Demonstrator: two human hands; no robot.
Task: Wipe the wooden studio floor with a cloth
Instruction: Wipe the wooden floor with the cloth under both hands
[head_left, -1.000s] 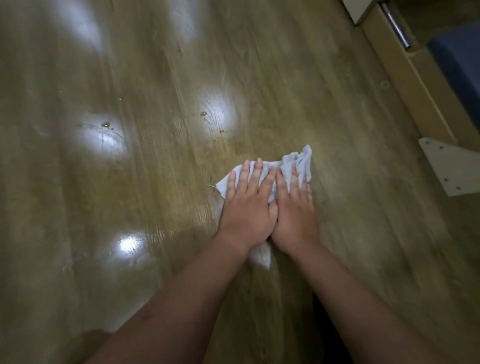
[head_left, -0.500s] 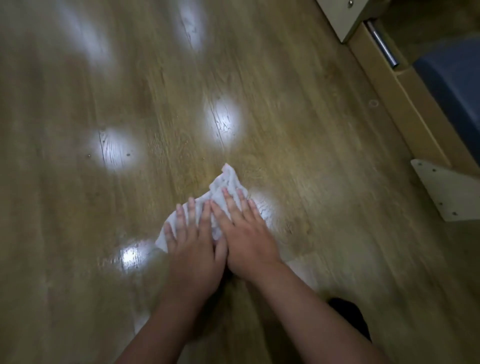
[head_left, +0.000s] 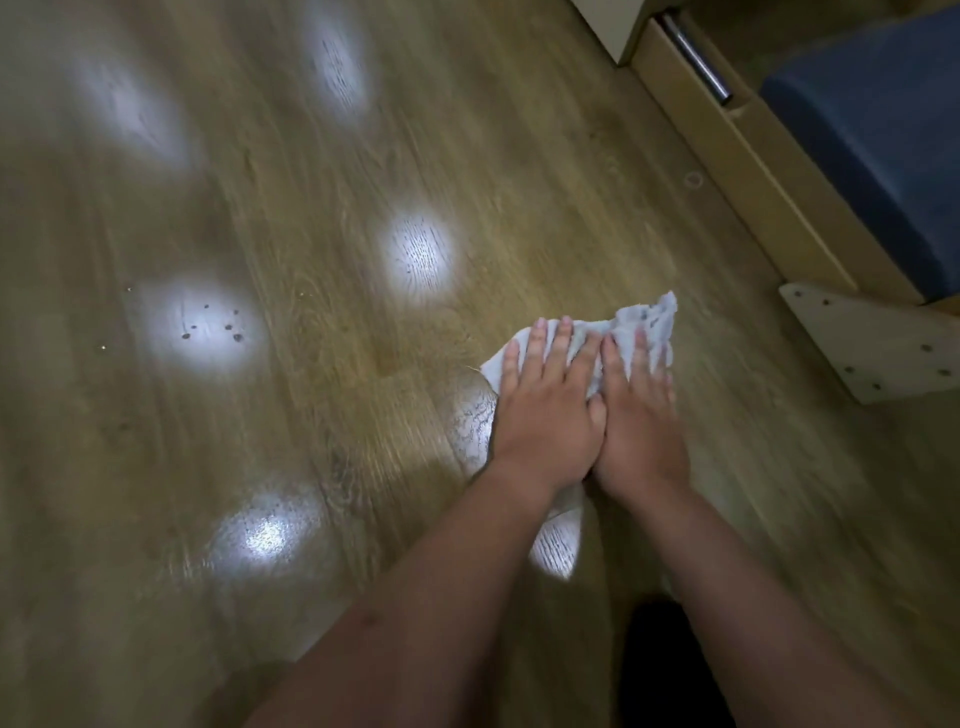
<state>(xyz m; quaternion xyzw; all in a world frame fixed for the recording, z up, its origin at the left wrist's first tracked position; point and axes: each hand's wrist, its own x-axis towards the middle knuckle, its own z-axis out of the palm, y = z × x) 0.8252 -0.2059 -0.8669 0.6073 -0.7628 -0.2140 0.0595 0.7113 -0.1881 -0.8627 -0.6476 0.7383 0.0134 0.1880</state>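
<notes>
Wooden floor (head_left: 311, 156) gleams under lamps. Left hand (head_left: 545, 410) and right hand (head_left: 641, 415), fingers straight and spread, press the cloth (head_left: 644, 319) flat, likely for wiping pressure.

No readable text, labels, brands, numbers or signs anywhere in view.
</notes>
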